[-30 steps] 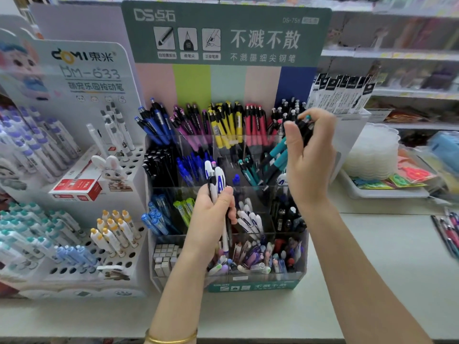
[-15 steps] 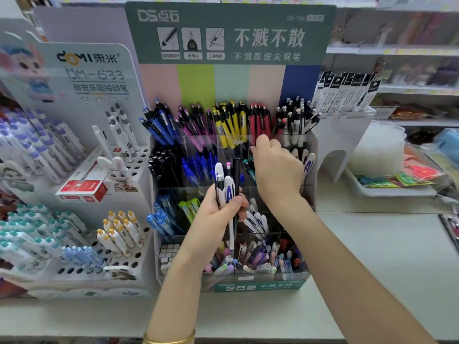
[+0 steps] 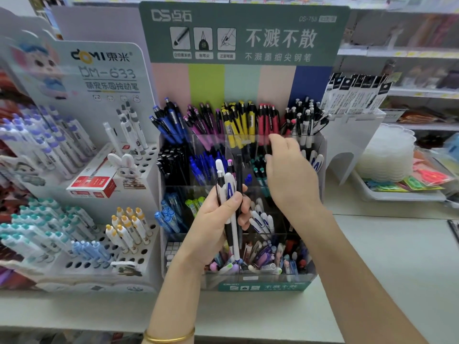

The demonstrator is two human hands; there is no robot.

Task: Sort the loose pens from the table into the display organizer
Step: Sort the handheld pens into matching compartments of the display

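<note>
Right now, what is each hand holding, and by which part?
The left hand grips a bunch of pens around their middles. The right hand appears to hold nothing.

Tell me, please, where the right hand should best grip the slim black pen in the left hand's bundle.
Probably pinch the slim black pen by its bare upper end, upright above the left hand, whose fingers wrap its middle. Come from the right, where the right hand hovers.

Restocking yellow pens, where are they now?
Head view: the yellow pens stand in the back row of the organizer, centre, between the purple pens and the red pens.
</note>
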